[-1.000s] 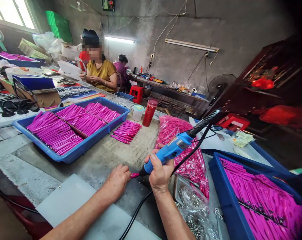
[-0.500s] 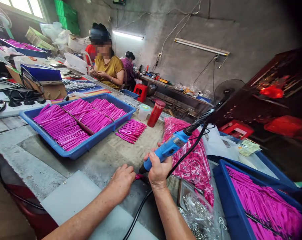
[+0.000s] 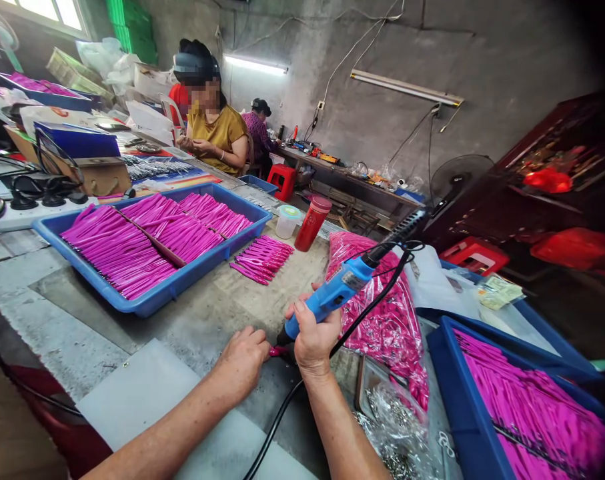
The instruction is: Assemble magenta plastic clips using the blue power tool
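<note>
My right hand (image 3: 316, 337) is wrapped round a blue electric screwdriver (image 3: 327, 297), which slants with its black nose down to the left. Under that nose, a small part of a slim pink piece (image 3: 278, 351) shows close to the table. My left hand (image 3: 245, 360) grips this piece with curled fingers, which hide most of it. Beyond the hands, a row of similar slim pink pieces (image 3: 263, 259) lies on the table. A plastic bag of glossy pink parts (image 3: 382, 313) stands right of the screwdriver. Its black cord (image 3: 277, 417) runs past my right wrist.
A blue tray (image 3: 145, 307) of pink pieces sits at left, another blue bin (image 3: 445, 373) at right. A red bottle (image 3: 312, 227) and lidded tub (image 3: 286, 223) stand behind. Small metal parts in a clear bag (image 3: 397, 420) lie near right. Two people (image 3: 217, 137) sit beyond.
The view has shifted slightly. Both hands keep their places at the pink piece, and the screwdriver stays in my right hand with its nose down.
</note>
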{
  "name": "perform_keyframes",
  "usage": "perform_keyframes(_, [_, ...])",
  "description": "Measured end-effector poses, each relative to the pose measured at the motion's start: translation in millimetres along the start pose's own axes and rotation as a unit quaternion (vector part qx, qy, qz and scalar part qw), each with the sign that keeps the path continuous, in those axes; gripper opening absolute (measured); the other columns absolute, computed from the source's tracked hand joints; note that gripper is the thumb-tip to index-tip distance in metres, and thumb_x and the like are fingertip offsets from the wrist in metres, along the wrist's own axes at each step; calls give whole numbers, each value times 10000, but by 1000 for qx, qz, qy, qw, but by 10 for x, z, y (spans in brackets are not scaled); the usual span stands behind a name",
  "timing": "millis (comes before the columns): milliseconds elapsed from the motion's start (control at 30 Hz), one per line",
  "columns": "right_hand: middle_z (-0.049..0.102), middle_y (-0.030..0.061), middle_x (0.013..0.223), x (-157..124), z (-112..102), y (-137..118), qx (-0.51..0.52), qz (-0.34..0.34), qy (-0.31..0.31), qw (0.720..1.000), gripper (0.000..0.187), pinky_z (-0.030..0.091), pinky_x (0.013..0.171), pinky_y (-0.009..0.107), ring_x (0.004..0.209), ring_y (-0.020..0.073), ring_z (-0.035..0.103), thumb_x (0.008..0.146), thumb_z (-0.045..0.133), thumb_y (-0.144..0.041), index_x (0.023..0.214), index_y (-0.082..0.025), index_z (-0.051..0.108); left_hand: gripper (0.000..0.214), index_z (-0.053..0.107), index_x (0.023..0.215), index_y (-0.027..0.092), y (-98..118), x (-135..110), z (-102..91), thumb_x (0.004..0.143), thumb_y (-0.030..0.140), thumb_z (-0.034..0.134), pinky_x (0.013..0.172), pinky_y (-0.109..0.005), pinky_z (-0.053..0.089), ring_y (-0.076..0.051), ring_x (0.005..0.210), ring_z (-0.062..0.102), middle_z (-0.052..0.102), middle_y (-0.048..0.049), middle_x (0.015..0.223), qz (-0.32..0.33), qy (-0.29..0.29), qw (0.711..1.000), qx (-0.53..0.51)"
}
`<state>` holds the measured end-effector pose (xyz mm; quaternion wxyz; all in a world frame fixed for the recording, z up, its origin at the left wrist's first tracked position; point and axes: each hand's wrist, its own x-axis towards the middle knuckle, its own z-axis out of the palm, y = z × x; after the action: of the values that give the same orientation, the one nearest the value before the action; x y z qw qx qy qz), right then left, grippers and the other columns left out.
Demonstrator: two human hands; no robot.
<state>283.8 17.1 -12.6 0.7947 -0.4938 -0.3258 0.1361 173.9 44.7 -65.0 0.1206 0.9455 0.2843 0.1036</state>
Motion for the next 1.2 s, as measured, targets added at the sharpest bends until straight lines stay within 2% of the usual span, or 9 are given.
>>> perform_keyframes(200, [505, -54, 628, 16, 50, 168, -82, -6, -14, 997, 241, 391, 469, 242, 464, 97, 469, 652, 608, -270, 819, -198, 450, 289, 624, 712, 171, -2, 9, 27, 839, 108, 373, 644, -291, 372, -178, 721, 462, 575, -42, 743, -1, -14, 1000, -11])
perform_keyframes(467, [441, -80, 530, 94, 204, 76, -213, -12, -81, 974, 189, 364, 473, 245, 435, 100, 407, 646, 591, -274, 790, -204, 490, 323, 635, 753, 178, -16, 14, 55, 844, 98, 335, 691, -293, 392, -180, 765, 469, 595, -40, 803, -11, -20, 999, -46])
perform_keyframes(600, [455, -71, 547, 87, 163, 102, -163, 27, -69, 984, 220, 376, 470, 248, 451, 103, 435, 630, 612, -305, 759, -195, 473, 309, 625, 729, 168, -25, 5, 64, 856, 124, 347, 681, -284, 390, -179, 763, 475, 585, -40, 773, -18, -17, 999, -44])
perform_keyframes(700, [502, -58, 601, 60, 83, 53, -87, 26, -26, 996, 272, 390, 456, 246, 446, 99, 465, 618, 630, -308, 798, -184, 468, 293, 617, 724, 170, -19, -1, 44, 863, 144, 361, 680, -277, 388, -171, 757, 477, 577, -33, 768, -20, -22, 999, -29])
perform_keyframes(967, [539, -61, 604, -41, -262, -448, 10, 9, 62, 998, 366, 403, 442, 245, 407, 103, 503, 617, 670, -283, 899, -178, 462, 252, 585, 708, 170, 4, -10, -72, 865, 218, 394, 674, -277, 392, -176, 765, 491, 559, -37, 772, -32, -15, 999, -31])
perform_keyframes(1033, [544, -57, 614, -73, -361, -516, 13, 17, 71, 997, 375, 412, 461, 253, 422, 108, 514, 630, 669, -283, 922, -179, 457, 253, 579, 699, 175, -5, -16, -131, 859, 247, 397, 670, -266, 392, -167, 749, 498, 547, -32, 763, -49, -8, 996, -70])
perform_keyframes(1100, [543, -53, 614, -106, -449, -553, 19, 20, 77, 997, 382, 418, 477, 262, 435, 115, 524, 637, 667, -287, 934, -178, 453, 247, 587, 732, 182, -13, -31, -215, 851, 276, 392, 676, -253, 391, -153, 737, 505, 536, -23, 768, -64, 11, 985, -161])
perform_keyframes(1167, [540, -52, 610, -139, -522, -576, 28, 27, 86, 996, 397, 421, 482, 268, 438, 121, 527, 637, 669, -295, 946, -177, 449, 247, 600, 810, 188, -10, -54, -317, 833, 345, 411, 641, -238, 389, -133, 677, 497, 523, -4, 728, -86, 9, 950, -299])
perform_keyframes(1200, [538, -53, 604, -157, -552, -584, 32, 31, 92, 995, 404, 420, 481, 268, 438, 123, 526, 636, 671, -300, 950, -177, 448, 276, 602, 859, 187, -3, -68, -369, 817, 397, 429, 598, -229, 381, -121, 625, 480, 513, 9, 683, -105, -8, 921, -375])
